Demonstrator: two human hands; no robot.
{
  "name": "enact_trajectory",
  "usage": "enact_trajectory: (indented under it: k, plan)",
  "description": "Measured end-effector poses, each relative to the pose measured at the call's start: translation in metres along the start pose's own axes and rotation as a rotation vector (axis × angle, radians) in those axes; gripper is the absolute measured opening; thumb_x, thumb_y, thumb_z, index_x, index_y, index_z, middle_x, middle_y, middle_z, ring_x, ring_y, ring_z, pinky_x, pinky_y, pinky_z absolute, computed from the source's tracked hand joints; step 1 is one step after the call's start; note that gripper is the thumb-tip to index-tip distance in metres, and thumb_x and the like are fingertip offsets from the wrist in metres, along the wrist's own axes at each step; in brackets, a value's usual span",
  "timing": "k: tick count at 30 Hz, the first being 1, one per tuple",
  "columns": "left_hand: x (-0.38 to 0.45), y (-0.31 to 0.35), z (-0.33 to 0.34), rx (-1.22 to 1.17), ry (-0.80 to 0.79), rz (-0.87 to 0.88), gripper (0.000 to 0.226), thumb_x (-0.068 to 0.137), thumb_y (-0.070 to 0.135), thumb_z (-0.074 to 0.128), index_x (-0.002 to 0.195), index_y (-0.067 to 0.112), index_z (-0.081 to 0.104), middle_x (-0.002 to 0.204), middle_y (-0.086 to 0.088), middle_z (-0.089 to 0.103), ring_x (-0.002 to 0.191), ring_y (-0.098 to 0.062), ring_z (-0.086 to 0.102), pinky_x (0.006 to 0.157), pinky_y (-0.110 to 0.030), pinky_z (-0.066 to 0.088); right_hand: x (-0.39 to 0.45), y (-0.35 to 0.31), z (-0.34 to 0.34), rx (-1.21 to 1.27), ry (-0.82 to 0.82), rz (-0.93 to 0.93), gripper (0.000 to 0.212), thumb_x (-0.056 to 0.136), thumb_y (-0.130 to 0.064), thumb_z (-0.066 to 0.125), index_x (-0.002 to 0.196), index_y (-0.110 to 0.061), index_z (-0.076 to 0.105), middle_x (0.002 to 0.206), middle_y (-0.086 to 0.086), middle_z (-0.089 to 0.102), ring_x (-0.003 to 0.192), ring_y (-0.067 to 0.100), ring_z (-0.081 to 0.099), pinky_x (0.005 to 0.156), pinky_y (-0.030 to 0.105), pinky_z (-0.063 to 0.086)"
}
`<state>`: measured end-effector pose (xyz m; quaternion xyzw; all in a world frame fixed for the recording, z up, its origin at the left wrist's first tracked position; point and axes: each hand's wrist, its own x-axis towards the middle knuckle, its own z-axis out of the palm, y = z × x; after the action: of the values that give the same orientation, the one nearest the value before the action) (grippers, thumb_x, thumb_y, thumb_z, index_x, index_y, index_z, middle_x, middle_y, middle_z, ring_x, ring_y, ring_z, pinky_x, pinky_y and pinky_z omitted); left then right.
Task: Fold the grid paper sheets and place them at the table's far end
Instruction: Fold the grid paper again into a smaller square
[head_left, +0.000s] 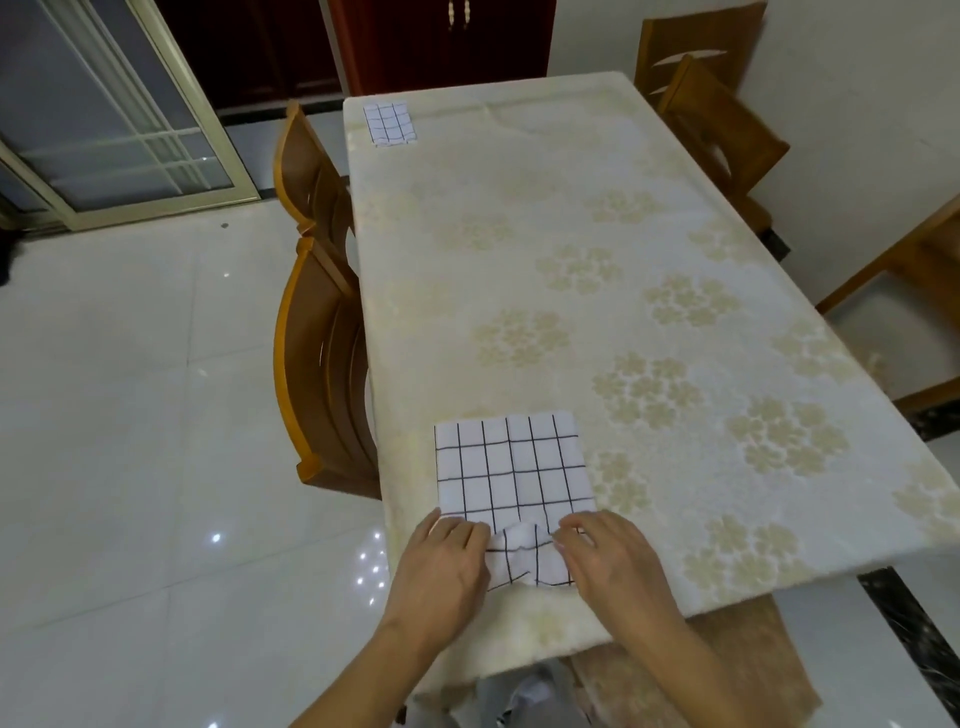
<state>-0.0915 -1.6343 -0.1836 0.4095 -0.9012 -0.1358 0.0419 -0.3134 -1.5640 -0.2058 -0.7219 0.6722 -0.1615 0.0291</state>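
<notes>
- A white sheet with thin black grid lines (514, 478) lies flat on the near end of the table, close to its left edge.
- The left hand (441, 566) and the right hand (613, 561) both sit on the near edge of this sheet, one at each near corner.
- Both hands pinch that edge, and the bit of sheet between them bulges up in a small hump.
- A small folded white grid sheet (389, 123) lies at the far left corner of the table, well apart from the hands.
- The long table has a cream cloth with pale flower shapes (597, 249).
- Two brown wooden chairs (322, 364) stand just beside the left edge of the table.
- More wooden chairs (722, 130) stand along the right side.
</notes>
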Motion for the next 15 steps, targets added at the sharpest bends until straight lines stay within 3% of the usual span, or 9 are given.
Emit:
enact_trajectory:
  k: [5,8,10,15]
  plan:
    - [0.075,-0.03,-0.006,0.064,-0.107,-0.026,0.019,0.063,0.022,0.074,0.076,0.021,0.059,0.066,0.005,0.06,0.06,-0.016,0.053,0.062,-0.028,0.046,0.077,0.021,0.008,-0.059,-0.137,0.039,0.019,0.069,-0.01,0.085,0.079,-0.017,0.071,0.086,-0.003,0.065,0.066,0.019,0.06,0.061,0.029,0.047]
    - [0.113,-0.047,-0.006,0.124,-0.204,-0.075,0.019,0.085,0.025,0.054,0.101,0.017,0.058,0.095,0.0,0.063,0.09,-0.023,0.056,0.084,-0.033,0.042,0.115,0.035,0.016,0.01,-0.281,0.137,0.005,0.086,-0.021,0.071,0.087,-0.016,0.07,0.1,-0.005,0.062,0.08,0.019,0.062,0.062,0.03,0.049]
    - [0.134,-0.058,-0.005,0.159,-0.23,-0.071,0.028,0.092,0.025,0.043,0.116,0.015,0.053,0.113,-0.003,0.057,0.108,-0.026,0.051,0.098,-0.036,0.034,0.133,0.044,0.022,0.046,-0.351,0.182,0.014,0.095,-0.025,0.058,0.098,-0.015,0.067,0.111,-0.005,0.056,0.094,0.019,0.058,0.072,0.031,0.049]
    - [0.158,-0.079,0.009,0.178,-0.222,-0.079,0.034,0.091,0.024,0.042,0.122,0.015,0.052,0.123,-0.004,0.054,0.113,-0.026,0.049,0.103,-0.039,0.033,0.163,0.058,0.038,0.019,-0.321,0.172,0.011,0.091,-0.021,0.065,0.098,-0.013,0.07,0.106,0.0,0.06,0.09,0.023,0.059,0.07,0.03,0.045]
